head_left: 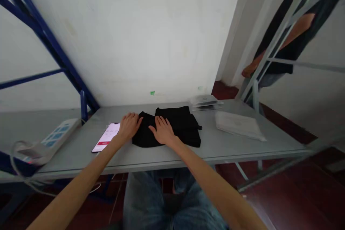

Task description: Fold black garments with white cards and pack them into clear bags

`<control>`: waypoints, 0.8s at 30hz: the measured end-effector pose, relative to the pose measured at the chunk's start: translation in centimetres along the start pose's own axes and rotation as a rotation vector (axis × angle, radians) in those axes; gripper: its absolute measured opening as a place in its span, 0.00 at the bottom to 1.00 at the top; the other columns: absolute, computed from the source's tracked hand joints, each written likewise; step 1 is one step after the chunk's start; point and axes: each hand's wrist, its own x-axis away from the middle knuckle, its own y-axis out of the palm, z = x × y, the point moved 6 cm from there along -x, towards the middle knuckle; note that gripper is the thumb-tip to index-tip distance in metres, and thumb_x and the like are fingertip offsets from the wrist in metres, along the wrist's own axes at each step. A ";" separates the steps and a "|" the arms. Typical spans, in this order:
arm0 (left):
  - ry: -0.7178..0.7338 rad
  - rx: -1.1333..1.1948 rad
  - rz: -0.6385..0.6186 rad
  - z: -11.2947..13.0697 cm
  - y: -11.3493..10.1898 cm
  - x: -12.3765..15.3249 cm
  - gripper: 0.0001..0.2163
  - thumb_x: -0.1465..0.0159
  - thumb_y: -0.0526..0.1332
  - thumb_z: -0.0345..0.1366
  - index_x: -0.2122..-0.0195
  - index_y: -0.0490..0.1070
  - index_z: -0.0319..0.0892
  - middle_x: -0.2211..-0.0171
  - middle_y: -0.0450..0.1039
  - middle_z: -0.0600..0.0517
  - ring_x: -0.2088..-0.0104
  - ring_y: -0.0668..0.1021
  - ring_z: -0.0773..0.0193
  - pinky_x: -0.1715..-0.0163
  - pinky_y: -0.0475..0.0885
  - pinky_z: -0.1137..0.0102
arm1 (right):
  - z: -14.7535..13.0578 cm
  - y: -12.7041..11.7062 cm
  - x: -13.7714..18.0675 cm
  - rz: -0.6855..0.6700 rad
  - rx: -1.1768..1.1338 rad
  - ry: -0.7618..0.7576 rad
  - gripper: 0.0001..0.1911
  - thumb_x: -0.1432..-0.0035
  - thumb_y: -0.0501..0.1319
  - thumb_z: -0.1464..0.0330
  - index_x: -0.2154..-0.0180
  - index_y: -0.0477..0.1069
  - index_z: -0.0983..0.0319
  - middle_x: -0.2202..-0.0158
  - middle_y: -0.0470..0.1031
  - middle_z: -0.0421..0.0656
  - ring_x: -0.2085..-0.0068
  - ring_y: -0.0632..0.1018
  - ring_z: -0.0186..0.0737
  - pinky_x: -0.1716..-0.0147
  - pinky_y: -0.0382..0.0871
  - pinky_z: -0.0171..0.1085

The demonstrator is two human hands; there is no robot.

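A folded black cloth garment (pixel 178 122) lies on the grey table in the head view; its exact kind does not show. My right hand (pixel 163 131) rests palm down on the middle of the cloth, fingers stretched forward and thumb apart. My left hand (pixel 128 127) lies at the cloth's left edge, its thumb touching the fabric and its fingers extended on the table side. Neither hand grips anything that I can see. Just left of my left hand is a phone (pixel 106 138) with a lit screen, partly covered by my hand and forearm.
Flat clear-wrapped packages (pixel 206 101) and a white plastic-wrapped packet (pixel 238 125) lie on the right of the table (pixel 212 151). A white power strip (pixel 58 136) with a cable sits at left. Blue (pixel 48 39) and grey (pixel 272 46) frames flank the table. Another person (pixel 296 39) stands beyond.
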 end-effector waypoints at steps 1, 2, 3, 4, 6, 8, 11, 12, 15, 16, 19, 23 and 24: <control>-0.032 0.040 -0.011 -0.3 -0.2 -0.2 0.19 0.25 0.45 0.46 0.61 0.72 0.43 0.61 0.80 0.39 0.54 0.81 0.45 0.54 0.73 0.56 | 0.2 0.3 0.0 0.001 -0.005 0.004 0.37 0.24 0.46 0.51 0.28 0.56 0.73 0.28 0.59 0.60 0.26 0.59 0.57 0.28 0.50 0.56; -0.071 0.088 -0.024 -0.5 -0.3 -0.4 0.19 0.25 0.46 0.48 0.60 0.71 0.43 0.63 0.80 0.40 0.56 0.82 0.46 0.56 0.73 0.57 | 0.3 0.5 0.0 0.008 -0.008 0.002 0.37 0.24 0.46 0.51 0.28 0.56 0.71 0.28 0.59 0.59 0.26 0.59 0.57 0.28 0.50 0.57; -0.110 0.147 -0.038 -0.7 -0.5 -0.7 0.19 0.25 0.47 0.49 0.60 0.71 0.44 0.65 0.80 0.42 0.59 0.83 0.47 0.57 0.74 0.58 | 0.4 0.6 0.1 0.021 -0.010 -0.003 0.37 0.24 0.45 0.51 0.28 0.56 0.71 0.27 0.58 0.59 0.26 0.58 0.57 0.28 0.50 0.57; -0.148 0.218 -0.052 -0.8 -0.6 -1.1 0.17 0.26 0.49 0.50 0.60 0.71 0.44 0.66 0.81 0.44 0.61 0.83 0.48 0.59 0.74 0.60 | 0.4 0.7 0.1 0.030 -0.010 -0.004 0.37 0.24 0.45 0.51 0.28 0.55 0.70 0.27 0.58 0.59 0.26 0.58 0.57 0.28 0.50 0.58; -0.234 0.398 -0.080 -0.9 -0.8 -1.8 0.14 0.29 0.55 0.49 0.61 0.70 0.44 0.67 0.81 0.46 0.66 0.83 0.52 0.64 0.75 0.63 | 0.3 0.7 0.2 0.032 -0.008 -0.003 0.38 0.25 0.45 0.50 0.28 0.55 0.71 0.28 0.58 0.60 0.26 0.58 0.57 0.28 0.50 0.59; -0.331 0.583 -0.091 -0.7 -1.3 -2.7 0.12 0.32 0.59 0.48 0.62 0.69 0.44 0.69 0.81 0.49 0.72 0.82 0.58 0.70 0.75 0.67 | 0.0 0.3 0.4 0.038 -0.011 -0.006 0.42 0.26 0.47 0.47 0.28 0.56 0.74 0.28 0.59 0.62 0.26 0.58 0.57 0.28 0.49 0.57; -0.363 0.681 -0.043 0.6 -3.0 -4.4 0.10 0.34 0.61 0.45 0.62 0.71 0.44 0.72 0.81 0.52 0.74 0.81 0.60 0.72 0.74 0.70 | -0.3 -1.4 1.7 0.127 -0.020 0.026 0.47 0.28 0.48 0.43 0.29 0.56 0.77 0.28 0.58 0.64 0.26 0.58 0.58 0.27 0.47 0.55; -0.332 0.652 -0.021 1.4 -3.8 -4.9 0.10 0.35 0.62 0.45 0.63 0.71 0.44 0.72 0.81 0.52 0.72 0.81 0.60 0.70 0.75 0.69 | -0.3 -2.3 2.5 0.176 -0.024 0.043 0.47 0.28 0.48 0.43 0.29 0.55 0.77 0.28 0.58 0.64 0.26 0.57 0.58 0.27 0.47 0.55; -0.226 0.495 0.034 4.9 -5.7 -6.3 0.07 0.35 0.62 0.42 0.64 0.73 0.44 0.68 0.82 0.48 0.61 0.83 0.53 0.60 0.76 0.64 | 0.6 -5.5 5.2 0.287 -0.048 0.111 0.42 0.26 0.45 0.47 0.28 0.56 0.74 0.29 0.61 0.62 0.27 0.60 0.57 0.28 0.52 0.55; -0.193 0.450 0.047 6.4 -6.1 -6.6 0.07 0.34 0.62 0.41 0.62 0.74 0.44 0.66 0.82 0.46 0.58 0.83 0.51 0.58 0.75 0.63 | 1.3 -6.5 6.1 0.304 -0.058 0.146 0.40 0.25 0.44 0.49 0.29 0.57 0.74 0.30 0.63 0.62 0.28 0.62 0.58 0.30 0.55 0.54; -0.126 0.386 0.051 11.4 -5.8 -6.7 0.08 0.32 0.60 0.40 0.57 0.74 0.43 0.62 0.82 0.42 0.56 0.83 0.49 0.58 0.74 0.61 | 4.0 -9.1 7.7 0.333 -0.093 0.260 0.36 0.24 0.42 0.52 0.32 0.63 0.72 0.35 0.70 0.61 0.34 0.70 0.57 0.35 0.65 0.52; 0.002 0.362 -0.050 17.4 -2.3 -5.0 0.18 0.27 0.55 0.42 0.42 0.68 0.37 0.58 0.80 0.33 0.54 0.83 0.42 0.57 0.73 0.57 | 7.4 -11.1 7.8 0.363 -0.127 0.289 0.28 0.24 0.46 0.57 0.39 0.73 0.67 0.43 0.77 0.57 0.42 0.77 0.54 0.40 0.69 0.50; 0.023 0.364 -0.095 18.3 -1.2 -4.3 0.21 0.27 0.55 0.43 0.37 0.64 0.35 0.57 0.80 0.32 0.53 0.83 0.41 0.56 0.73 0.56 | 8.1 -11.4 7.7 0.368 -0.128 0.282 0.26 0.25 0.47 0.58 0.41 0.75 0.67 0.45 0.79 0.57 0.45 0.79 0.54 0.41 0.71 0.50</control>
